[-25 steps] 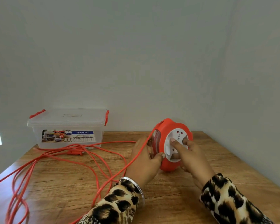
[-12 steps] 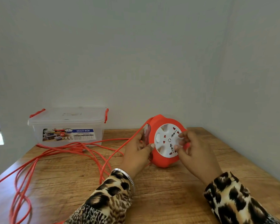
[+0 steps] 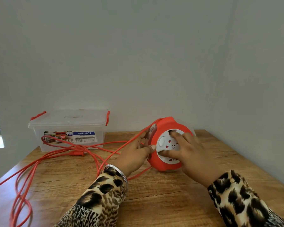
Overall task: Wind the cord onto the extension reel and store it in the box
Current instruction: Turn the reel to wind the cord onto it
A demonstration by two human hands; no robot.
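Fingers of the right hand lie spread and fairly straight across the white socket face of the extension reel, one fingertip dipped into a hollow near the disc's top, so they cover most of the sockets; the left hand grips the reel's left edge, thumb on the red rim, its other fingers hidden behind the housing. Both leopard-print sleeves are cut off by the bottom edge. Upright on the wooden table, the reel stands tilted toward the camera. From its left side the orange cord runs out in loose loops over the table and off the left edge; its plug is hard to make out among the strands. Farther back, against the wall, stands the clear box with its lid on.
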